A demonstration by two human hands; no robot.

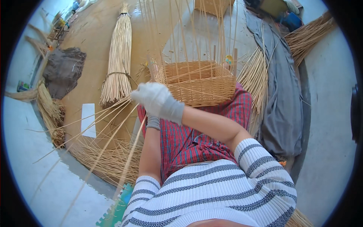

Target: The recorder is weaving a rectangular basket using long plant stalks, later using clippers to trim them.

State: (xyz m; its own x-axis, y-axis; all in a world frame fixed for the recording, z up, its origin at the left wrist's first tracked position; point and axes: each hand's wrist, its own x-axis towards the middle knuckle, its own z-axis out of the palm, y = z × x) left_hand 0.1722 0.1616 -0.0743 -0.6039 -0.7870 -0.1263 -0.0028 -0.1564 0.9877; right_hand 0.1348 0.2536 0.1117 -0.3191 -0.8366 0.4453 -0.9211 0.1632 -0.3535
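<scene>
In front of my lap sits a rectangular woven wicker basket (204, 89), with tall unwoven stakes (181, 28) rising from its sides. My right hand (153, 97), in a white and grey glove, reaches across to the basket's left corner and is closed in a fist around wicker rods (102, 121). The rods fan out to the left and toward me. Beneath it is my left hand, also gloved; only its grey cuff (153, 123) shows clearly, and its fingers are hidden. One thin rod slants across the basket opening.
A tied bundle of pale rods (118, 68) lies on the brown floor sheet at left. Loose rods (104, 155) spread below it, beside a white card (88, 120). At right are more rods (255, 79) and a grey cloth (280, 102). Another basket (212, 6) stands at the back.
</scene>
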